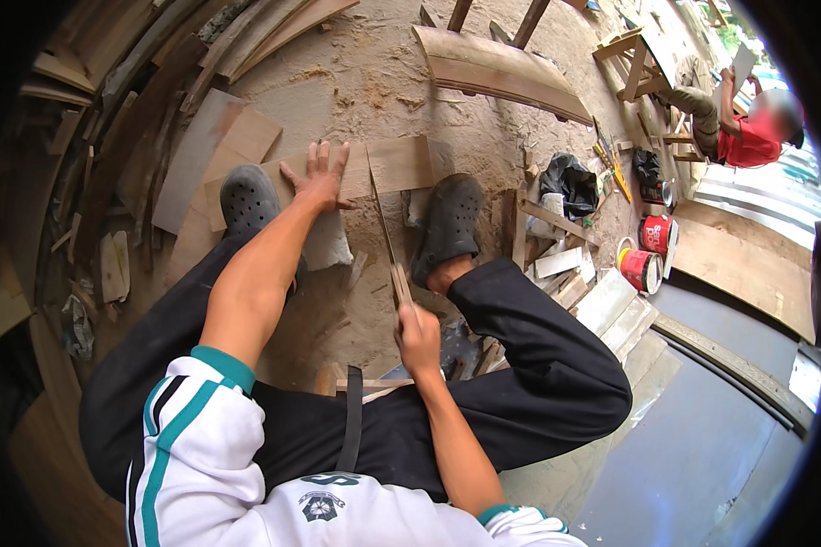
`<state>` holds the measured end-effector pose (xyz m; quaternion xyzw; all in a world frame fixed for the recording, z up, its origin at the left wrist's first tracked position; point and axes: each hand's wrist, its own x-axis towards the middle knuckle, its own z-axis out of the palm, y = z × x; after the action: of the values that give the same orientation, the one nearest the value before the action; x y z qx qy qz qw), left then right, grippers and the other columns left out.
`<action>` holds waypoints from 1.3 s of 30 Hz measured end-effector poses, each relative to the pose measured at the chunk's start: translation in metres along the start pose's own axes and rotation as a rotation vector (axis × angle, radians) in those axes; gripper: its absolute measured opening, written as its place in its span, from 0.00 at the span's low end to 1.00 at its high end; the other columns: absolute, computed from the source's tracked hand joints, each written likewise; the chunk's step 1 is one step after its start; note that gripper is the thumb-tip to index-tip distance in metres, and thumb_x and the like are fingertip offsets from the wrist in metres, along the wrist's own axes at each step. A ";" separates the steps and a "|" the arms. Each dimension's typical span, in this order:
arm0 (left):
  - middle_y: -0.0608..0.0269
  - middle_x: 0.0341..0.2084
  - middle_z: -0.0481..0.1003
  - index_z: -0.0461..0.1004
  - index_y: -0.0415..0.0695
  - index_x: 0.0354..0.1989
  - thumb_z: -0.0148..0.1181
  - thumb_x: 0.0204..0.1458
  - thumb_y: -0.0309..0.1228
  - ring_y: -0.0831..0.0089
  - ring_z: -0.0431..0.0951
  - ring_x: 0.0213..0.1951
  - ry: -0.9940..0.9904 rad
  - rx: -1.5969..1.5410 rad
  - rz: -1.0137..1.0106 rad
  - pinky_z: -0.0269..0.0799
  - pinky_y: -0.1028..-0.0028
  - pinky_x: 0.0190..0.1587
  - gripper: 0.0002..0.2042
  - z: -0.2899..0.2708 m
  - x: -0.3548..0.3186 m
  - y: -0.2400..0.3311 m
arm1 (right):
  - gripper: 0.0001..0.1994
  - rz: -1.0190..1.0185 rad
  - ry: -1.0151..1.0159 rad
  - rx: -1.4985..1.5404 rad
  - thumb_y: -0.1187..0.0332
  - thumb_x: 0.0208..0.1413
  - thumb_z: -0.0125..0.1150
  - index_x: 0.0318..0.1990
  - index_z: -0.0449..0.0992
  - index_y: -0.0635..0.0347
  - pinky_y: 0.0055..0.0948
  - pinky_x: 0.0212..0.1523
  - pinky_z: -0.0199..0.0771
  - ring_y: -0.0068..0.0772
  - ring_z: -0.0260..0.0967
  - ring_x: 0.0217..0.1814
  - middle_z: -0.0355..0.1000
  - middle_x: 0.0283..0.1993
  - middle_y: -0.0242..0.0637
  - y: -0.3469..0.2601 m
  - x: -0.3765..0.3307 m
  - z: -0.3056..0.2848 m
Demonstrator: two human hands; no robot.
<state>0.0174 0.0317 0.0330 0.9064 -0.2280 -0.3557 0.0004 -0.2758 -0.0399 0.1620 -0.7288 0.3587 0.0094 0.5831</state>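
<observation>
A hand saw (382, 215) stands edge-on across a wooden board (400, 165), its blade reaching the board's far edge. My right hand (419, 341) is closed round the saw's wooden handle (400, 283), on the near side of the board. Flat on the board, left of the blade, lies my left hand (317, 181), its fingers spread. My left clog (250, 201) rests at the board's left part, and my right clog (450, 221) is beside its right end. Whatever supports the board from below is mostly hidden.
Planks and offcuts (123, 155) crowd the left side. A low wooden bench (502, 75) stands ahead. At right are a yellow-handled saw (614, 167), a black plastic bag (570, 183), red paint cans (640, 266) and scrap wood (566, 263). A person in red (748, 137) sits at far right.
</observation>
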 end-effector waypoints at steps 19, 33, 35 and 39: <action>0.58 0.75 0.28 0.26 0.69 0.74 0.71 0.32 0.65 0.53 0.26 0.75 0.052 0.015 0.052 0.27 0.18 0.58 0.65 0.008 0.008 0.003 | 0.20 -0.126 0.040 -0.078 0.62 0.63 0.48 0.21 0.66 0.66 0.44 0.24 0.58 0.51 0.61 0.19 0.61 0.17 0.51 0.019 0.046 0.012; 0.56 0.75 0.28 0.25 0.69 0.74 0.73 0.35 0.60 0.53 0.25 0.75 0.023 -0.007 0.042 0.25 0.19 0.59 0.65 0.000 0.000 0.004 | 0.20 -0.132 0.010 -0.067 0.61 0.63 0.47 0.22 0.66 0.68 0.41 0.25 0.59 0.42 0.61 0.19 0.62 0.17 0.46 0.007 0.062 0.013; 0.56 0.75 0.28 0.25 0.69 0.74 0.73 0.35 0.59 0.53 0.24 0.75 0.030 -0.004 0.035 0.25 0.19 0.59 0.65 0.003 -0.001 -0.001 | 0.20 -0.069 -0.021 -0.011 0.61 0.63 0.47 0.22 0.66 0.68 0.41 0.25 0.59 0.39 0.61 0.19 0.62 0.17 0.45 -0.006 0.060 0.012; 0.56 0.75 0.27 0.25 0.69 0.74 0.73 0.35 0.59 0.53 0.24 0.75 0.015 -0.018 0.019 0.25 0.19 0.58 0.65 -0.002 -0.004 0.000 | 0.18 0.257 -0.120 0.289 0.59 0.66 0.47 0.25 0.67 0.59 0.24 0.19 0.49 0.18 0.54 0.18 0.60 0.18 0.26 -0.016 -0.007 -0.022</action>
<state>0.0159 0.0329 0.0365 0.9067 -0.2332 -0.3511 0.0136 -0.2816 -0.0535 0.1855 -0.5838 0.4111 0.0754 0.6961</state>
